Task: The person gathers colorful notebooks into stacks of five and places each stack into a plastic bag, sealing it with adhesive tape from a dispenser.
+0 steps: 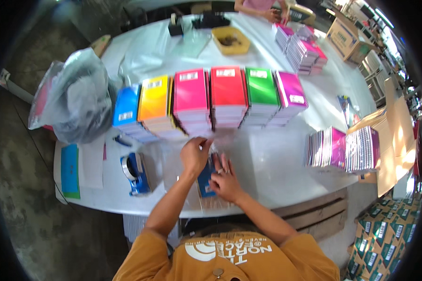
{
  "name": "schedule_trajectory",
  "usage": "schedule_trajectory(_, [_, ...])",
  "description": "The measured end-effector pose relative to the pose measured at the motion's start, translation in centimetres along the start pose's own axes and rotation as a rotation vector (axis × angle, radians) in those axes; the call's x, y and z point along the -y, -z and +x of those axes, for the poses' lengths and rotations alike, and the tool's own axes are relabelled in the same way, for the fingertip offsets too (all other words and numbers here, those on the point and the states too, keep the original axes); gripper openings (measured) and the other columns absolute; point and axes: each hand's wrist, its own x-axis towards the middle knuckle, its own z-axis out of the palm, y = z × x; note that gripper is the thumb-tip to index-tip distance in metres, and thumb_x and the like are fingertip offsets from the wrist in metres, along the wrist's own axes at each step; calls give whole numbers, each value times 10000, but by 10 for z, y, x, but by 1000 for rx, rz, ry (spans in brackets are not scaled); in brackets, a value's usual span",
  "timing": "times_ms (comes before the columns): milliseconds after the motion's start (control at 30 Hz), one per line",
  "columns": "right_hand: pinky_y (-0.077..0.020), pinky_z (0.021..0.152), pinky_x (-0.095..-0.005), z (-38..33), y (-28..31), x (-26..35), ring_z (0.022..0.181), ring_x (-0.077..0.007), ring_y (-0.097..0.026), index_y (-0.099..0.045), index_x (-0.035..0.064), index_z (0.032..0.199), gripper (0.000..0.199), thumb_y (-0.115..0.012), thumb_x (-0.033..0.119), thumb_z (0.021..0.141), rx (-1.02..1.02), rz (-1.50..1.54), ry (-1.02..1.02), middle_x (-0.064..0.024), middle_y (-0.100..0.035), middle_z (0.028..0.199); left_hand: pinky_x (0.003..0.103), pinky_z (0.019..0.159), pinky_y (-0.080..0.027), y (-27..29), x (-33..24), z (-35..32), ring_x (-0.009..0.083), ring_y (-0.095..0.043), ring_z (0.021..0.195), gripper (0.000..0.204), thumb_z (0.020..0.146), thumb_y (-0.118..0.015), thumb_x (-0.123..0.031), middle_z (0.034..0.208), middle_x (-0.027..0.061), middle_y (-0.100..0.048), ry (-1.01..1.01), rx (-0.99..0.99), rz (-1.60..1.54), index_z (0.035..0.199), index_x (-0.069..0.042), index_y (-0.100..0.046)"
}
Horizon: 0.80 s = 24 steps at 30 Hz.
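Note:
My left hand [195, 153] pinches the top edge of a clear plastic sleeve [219, 140] at the near middle of the white table [272, 159]. My right hand [226, 179] lies flat with spread fingers on a blue notebook [205, 180] that sits inside or under that sleeve. Just beyond my hands runs a row of notebook stacks: blue [126, 110], orange-yellow [155, 100], pink [190, 93], red [227, 91], green [261, 89] and magenta [291, 91].
A blue tape dispenser [136, 172] stands left of my hands, with a cyan sheet [70, 171] at the table's left edge. A grey plastic bag [75, 96] bulges at far left. More notebook stacks [342, 150] sit right. Another person's hands [274, 14] work at the far end, near a yellow tray [230, 40].

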Motion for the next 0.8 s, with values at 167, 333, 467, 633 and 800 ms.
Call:
schedule_trajectory(167, [-128, 1086, -585, -5, -3, -3, 1388, -443, -60, -533, 46, 793, 185, -568, 221, 840, -28, 65, -29, -213, -161, 1504, 467, 957, -369, -10, 42, -51, 378, -448, 1184, 438, 876, -546, -159, 1304, 206, -469, -247, -324, 161, 1277, -7, -458])
schedule_trajectory(333, [-49, 1089, -585, -1, 3, -2, 1386, -452, -46, -525, 27, 829, 203, -523, 225, 871, 34, 191, 1, -247, -148, 1495, 560, 1099, -90, -35, 51, -91, 377, -106, 1402, 660, 862, -488, -244, 1507, 179, -177, -181, -27, 430, 1418, 18, -247])
schedule_trajectory(467, [15, 1089, -578, 10, 4, -3, 1386, -456, -30, -537, 3, 872, 232, -482, 227, 888, 154, 136, 97, -274, -167, 1479, 565, 1098, -28, -35, 46, -85, 363, -79, 1411, 689, 847, -486, -242, 1524, 163, -141, -227, 62, 452, 1437, -3, -224])
schedule_trajectory(633, [-71, 1087, -595, 32, 14, -13, 1361, -453, -170, -616, -19, 853, 287, -483, 236, 842, 352, 60, 180, -300, -269, 1429, 573, 1092, -12, -38, 53, -81, 349, -53, 1418, 669, 876, -455, -290, 1533, 148, -118, -180, 93, 410, 1448, -35, -219])
schedule_trajectory(800, [-63, 1109, -539, 42, 30, -27, 1391, -408, -117, -638, 64, 768, 217, -541, 248, 828, 533, 106, 158, -227, -180, 1493, 578, 1089, -73, -43, 44, -160, 385, -106, 1398, 832, 804, -634, -364, 1506, 208, -148, -268, 140, 428, 1431, -8, -219])
